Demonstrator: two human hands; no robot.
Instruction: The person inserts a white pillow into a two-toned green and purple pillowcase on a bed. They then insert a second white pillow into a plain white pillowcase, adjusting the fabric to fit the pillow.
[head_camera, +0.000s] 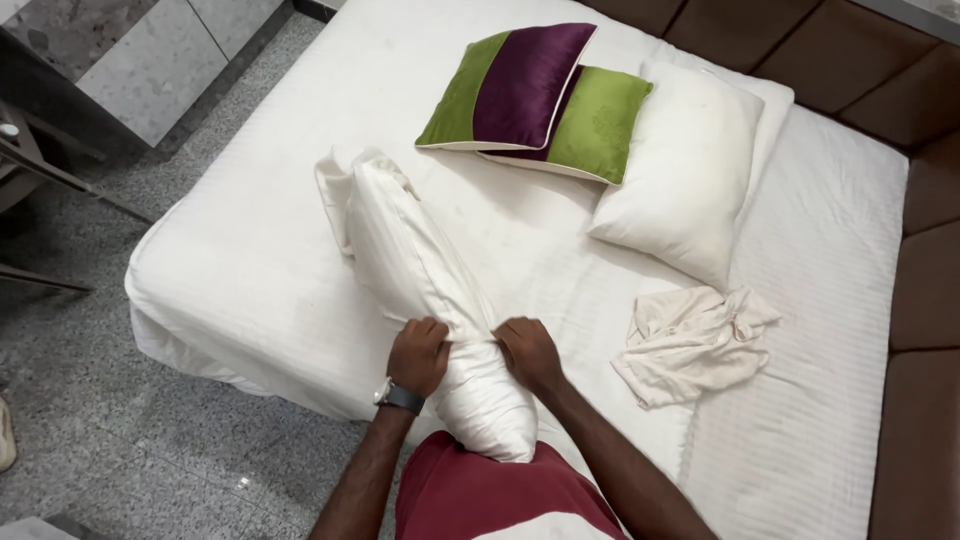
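Both hands, left (418, 355) and right (530, 352), clenched around long white cotton pillow (430, 290); lying on white striped bed (250, 250); crumpled cream cloth (690, 340) near.

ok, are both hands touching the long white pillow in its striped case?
Touching. The head view shows the left hand and right hand both clenched around the long white pillow, bunching its fabric.

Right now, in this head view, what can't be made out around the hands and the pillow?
- Fingertips of the left hand and right hand: buried in the pillow fabric, so each grip's depth is hidden.
- Pillow's near end: hidden behind the maroon shirt.
- Crumpled cloth: too bunched to tell what it is.
- Lower green-purple cushion: partly covered by the upper cushion.
- Bed: right side cut off by the frame's edge.
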